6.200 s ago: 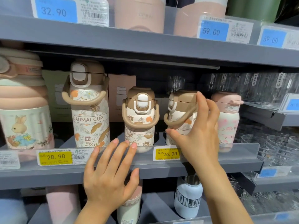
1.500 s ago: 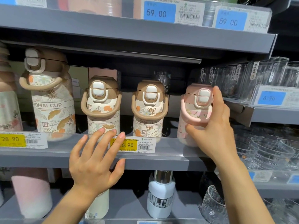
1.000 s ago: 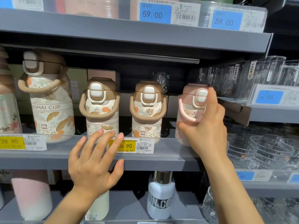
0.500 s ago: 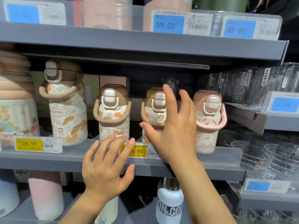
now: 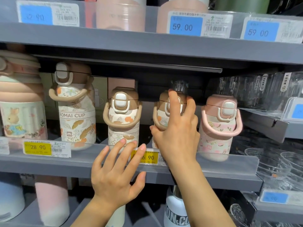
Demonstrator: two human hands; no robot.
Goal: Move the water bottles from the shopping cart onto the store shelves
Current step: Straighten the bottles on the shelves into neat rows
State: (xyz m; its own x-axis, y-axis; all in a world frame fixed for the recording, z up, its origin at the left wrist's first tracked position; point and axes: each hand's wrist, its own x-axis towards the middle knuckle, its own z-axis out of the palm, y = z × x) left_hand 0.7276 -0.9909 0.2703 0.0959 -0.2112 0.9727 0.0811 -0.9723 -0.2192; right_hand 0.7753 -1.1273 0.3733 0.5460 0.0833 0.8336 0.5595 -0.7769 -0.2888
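The right hand (image 5: 177, 128) is wrapped around a small brown-lidded bottle (image 5: 161, 118) on the middle shelf (image 5: 82, 163): the fingers are curled over its lid and the thumb is set against its left side, at the handle. The left hand (image 5: 114, 174) is spread wide, with straight fingers laid against the clear front lip of that shelf, just left of a yellow price tag (image 5: 145, 157); nothing is held in it.

The held bottle stands upright in a row, between a matching brown-lidded bottle (image 5: 122, 118) to its left and a pink-lidded bottle (image 5: 218, 126) to its right. Farther left, a taller leaf-patterned bottle (image 5: 74, 105) marked "CUP" is seen, and at the left edge a wide rabbit-printed bottle (image 5: 19, 102). Five bottles are thus counted along the front of this shelf, with boxes behind them.

The shelving is grey metal. On the upper shelf (image 5: 147, 45), three blue price tags are counted, two of them reading 59.00. Two yellow tags are fixed on the middle shelf. Clear glassware (image 5: 270, 89) is stacked on the shelves to the right. Below, a white bottle (image 5: 176, 210) and a pink tumbler (image 5: 51, 199) are stood on the lower shelf.
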